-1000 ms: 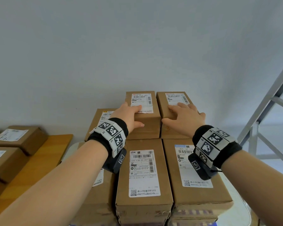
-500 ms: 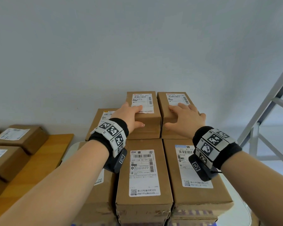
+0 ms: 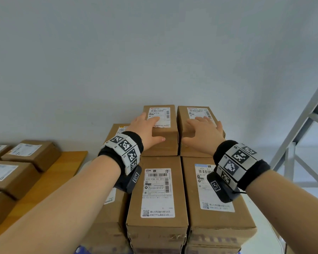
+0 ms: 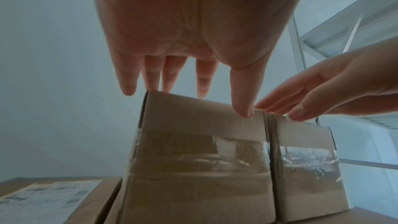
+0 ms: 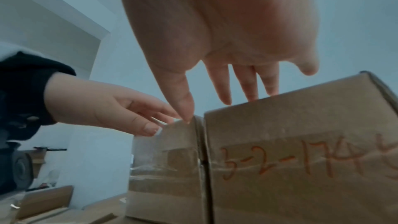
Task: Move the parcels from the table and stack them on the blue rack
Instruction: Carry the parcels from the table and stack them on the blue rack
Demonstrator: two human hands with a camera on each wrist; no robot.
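Two brown parcels with white labels stand side by side on top of the stack's far end. My left hand [image 3: 149,127] lies flat on the left top parcel [image 3: 165,145], fingers straight on its label, thumb down on the near face. My right hand [image 3: 204,131] rests the same way on the right top parcel [image 3: 182,121]. In the left wrist view my left hand [image 4: 187,101] reaches over the left parcel's [image 4: 200,151] top edge. In the right wrist view my right hand [image 5: 226,105] is over the right parcel [image 5: 301,159], which has orange writing.
Two longer labelled parcels [image 3: 158,191] [image 3: 215,217] lie under my wrists, with more below and to the left. A wooden table [image 3: 62,165] at the left carries several parcels [image 3: 31,153]. A white metal frame [image 3: 301,129] stands at the right. A grey wall lies behind.
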